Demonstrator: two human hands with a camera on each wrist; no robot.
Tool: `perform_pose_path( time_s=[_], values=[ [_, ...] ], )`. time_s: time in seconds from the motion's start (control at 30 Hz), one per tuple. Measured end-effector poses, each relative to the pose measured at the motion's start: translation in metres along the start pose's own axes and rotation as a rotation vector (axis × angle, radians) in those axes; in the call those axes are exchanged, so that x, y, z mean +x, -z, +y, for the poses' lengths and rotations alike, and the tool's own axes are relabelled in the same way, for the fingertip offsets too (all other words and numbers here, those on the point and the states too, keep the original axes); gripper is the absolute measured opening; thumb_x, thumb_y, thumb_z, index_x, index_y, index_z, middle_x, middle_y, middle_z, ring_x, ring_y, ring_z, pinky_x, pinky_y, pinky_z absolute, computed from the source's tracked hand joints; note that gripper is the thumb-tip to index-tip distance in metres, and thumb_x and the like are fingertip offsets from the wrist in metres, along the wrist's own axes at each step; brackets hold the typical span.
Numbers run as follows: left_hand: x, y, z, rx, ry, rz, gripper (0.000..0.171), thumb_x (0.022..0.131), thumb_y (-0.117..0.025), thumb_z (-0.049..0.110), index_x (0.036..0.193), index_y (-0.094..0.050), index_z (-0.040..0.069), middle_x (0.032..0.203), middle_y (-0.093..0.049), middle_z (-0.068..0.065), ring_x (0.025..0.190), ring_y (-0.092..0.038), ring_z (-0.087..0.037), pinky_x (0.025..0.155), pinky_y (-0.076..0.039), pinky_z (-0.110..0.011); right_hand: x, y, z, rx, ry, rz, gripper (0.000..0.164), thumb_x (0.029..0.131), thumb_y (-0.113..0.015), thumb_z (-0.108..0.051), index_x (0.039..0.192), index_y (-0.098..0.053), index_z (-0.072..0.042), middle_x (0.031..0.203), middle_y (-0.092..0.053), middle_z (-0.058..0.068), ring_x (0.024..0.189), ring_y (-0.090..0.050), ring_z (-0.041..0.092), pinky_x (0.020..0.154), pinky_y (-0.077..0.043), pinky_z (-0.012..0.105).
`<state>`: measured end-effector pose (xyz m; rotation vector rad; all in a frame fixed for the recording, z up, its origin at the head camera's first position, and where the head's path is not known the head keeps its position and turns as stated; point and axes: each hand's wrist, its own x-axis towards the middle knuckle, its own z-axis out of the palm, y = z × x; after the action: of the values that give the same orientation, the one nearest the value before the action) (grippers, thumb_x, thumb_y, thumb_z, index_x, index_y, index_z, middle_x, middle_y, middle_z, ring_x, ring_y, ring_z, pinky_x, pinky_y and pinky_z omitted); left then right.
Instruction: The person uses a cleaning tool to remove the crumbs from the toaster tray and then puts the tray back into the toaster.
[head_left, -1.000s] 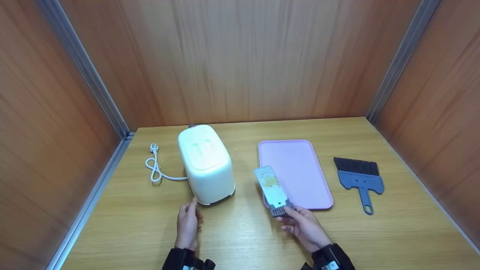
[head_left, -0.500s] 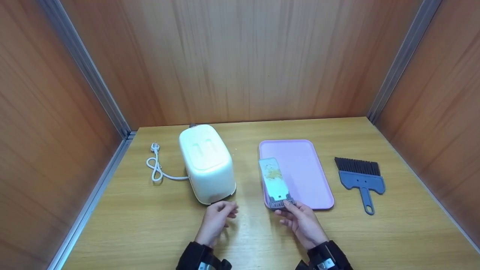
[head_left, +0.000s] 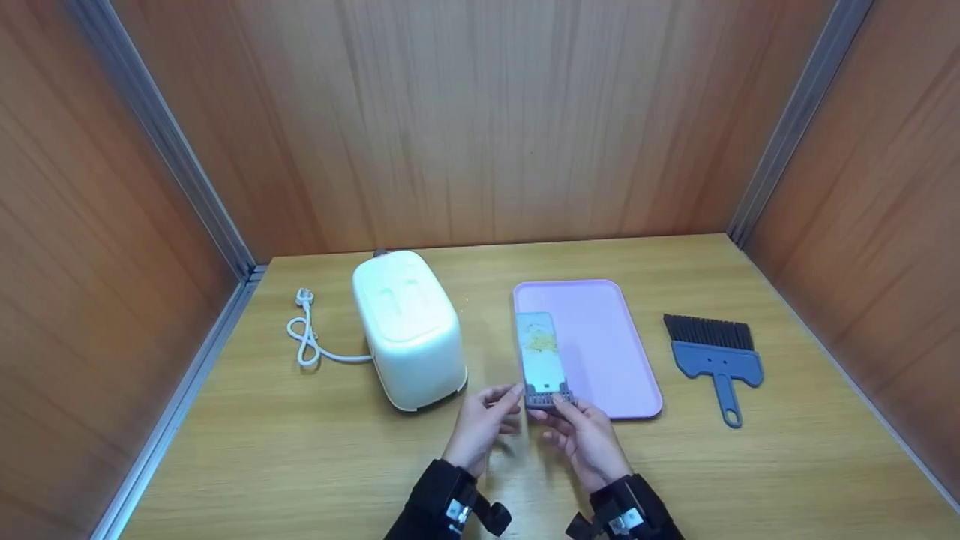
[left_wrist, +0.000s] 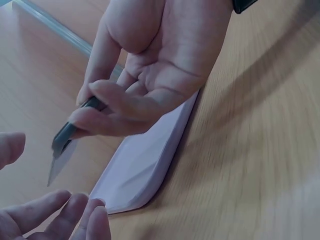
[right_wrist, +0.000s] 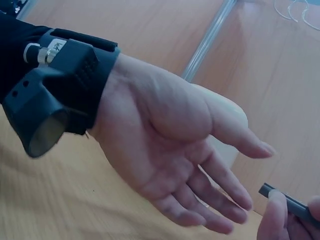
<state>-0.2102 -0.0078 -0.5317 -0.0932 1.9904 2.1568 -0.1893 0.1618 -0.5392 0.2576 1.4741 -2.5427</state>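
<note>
A toaster's flat crumb tray (head_left: 538, 364), pale metal with a dark grey slotted end, carries yellowish crumbs. My right hand (head_left: 589, 442) pinches its grey end between thumb and fingers, holding it above the left part of a lilac serving tray (head_left: 611, 349). In the left wrist view, that grey end (left_wrist: 64, 136) sticks out of the right hand. My left hand (head_left: 484, 424) is close to the crumb tray's near left corner. In the right wrist view, the left hand (right_wrist: 165, 125) has its thumb and fingers spread, with a gap to the grey end.
On the left stands a white toaster (head_left: 409, 330) with a lid on top. Its white cord and plug (head_left: 305, 330) lie looped beside it. A blue brush (head_left: 716, 364) with black bristles lies to the right of the lilac tray. Wooden panels (head_left: 480, 127) enclose the table.
My left hand has moved right, from the toaster's near corner to beside the crumb tray. My right hand has shifted slightly left, turning the crumb tray straighter over the lilac tray.
</note>
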Motion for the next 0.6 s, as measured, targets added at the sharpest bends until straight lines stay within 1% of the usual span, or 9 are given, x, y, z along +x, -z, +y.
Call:
perform_pose_path(
  time_s=[0.13, 0.27, 0.33, 0.4, 0.5, 0.6],
  values=[
    [0.007, -0.010, -0.002, -0.061, 0.032, -0.009, 0.055, 0.090, -0.071, 0.037, 0.128, -0.060, -0.002, 0.113, -0.064, -0.012, 0.091, -0.064, -0.026, 0.080, -0.055, -0.039, 0.003, -0.004, 0.000, 0.019, 0.012, 0.021, 0.039, 0.099, -0.061, -0.020, 0.126, -0.051, 0.005, 0.099, -0.073, 0.007, 0.086, -0.068, 0.012, 0.071, -0.054, 0.022],
    [0.013, -0.020, -0.005, -0.111, 0.047, -0.020, 0.047, 0.091, -0.071, 0.037, 0.122, -0.065, 0.002, 0.104, -0.069, -0.008, 0.083, -0.064, -0.020, 0.078, -0.051, -0.034, 0.005, -0.006, 0.002, 0.053, 0.020, 0.025, 0.031, 0.098, -0.061, -0.019, 0.120, -0.056, 0.002, 0.097, -0.072, 0.006, 0.086, -0.068, 0.012, 0.073, -0.054, 0.022],
    [0.014, -0.024, -0.007, -0.141, 0.042, -0.022, 0.042, 0.091, -0.071, 0.035, 0.118, -0.067, 0.003, 0.101, -0.069, -0.008, 0.082, -0.064, -0.019, 0.078, -0.051, -0.034, 0.006, -0.007, 0.003, 0.066, 0.023, 0.025, 0.029, 0.098, -0.062, -0.019, 0.119, -0.058, 0.000, 0.097, -0.072, 0.006, 0.086, -0.067, 0.012, 0.075, -0.054, 0.022],
    [0.016, -0.027, -0.008, -0.162, 0.034, -0.019, 0.039, 0.091, -0.071, 0.033, 0.114, -0.068, 0.003, 0.101, -0.069, -0.007, 0.085, -0.063, -0.018, 0.081, -0.051, -0.034, 0.006, -0.007, 0.005, 0.075, 0.024, 0.027, 0.027, 0.098, -0.061, -0.019, 0.118, -0.060, -0.002, 0.098, -0.072, 0.005, 0.086, -0.067, 0.012, 0.075, -0.054, 0.022],
    [0.015, -0.029, -0.011, -0.172, 0.025, -0.011, 0.035, 0.090, -0.073, 0.030, 0.110, -0.070, 0.001, 0.102, -0.069, -0.007, 0.087, -0.062, -0.017, 0.083, -0.051, -0.034, 0.007, -0.009, 0.008, 0.079, 0.021, 0.026, 0.025, 0.099, -0.060, -0.019, 0.118, -0.062, -0.004, 0.100, -0.071, 0.004, 0.088, -0.065, 0.012, 0.076, -0.052, 0.022],
    [0.014, -0.030, -0.013, -0.174, 0.026, -0.005, 0.033, 0.089, -0.074, 0.029, 0.107, -0.071, 0.002, 0.102, -0.070, -0.006, 0.085, -0.063, -0.016, 0.080, -0.052, -0.032, 0.007, -0.010, 0.010, 0.085, 0.014, 0.039, 0.025, 0.098, -0.061, -0.021, 0.118, -0.063, -0.006, 0.103, -0.071, 0.003, 0.089, -0.064, 0.012, 0.077, -0.049, 0.022]
  ],
)
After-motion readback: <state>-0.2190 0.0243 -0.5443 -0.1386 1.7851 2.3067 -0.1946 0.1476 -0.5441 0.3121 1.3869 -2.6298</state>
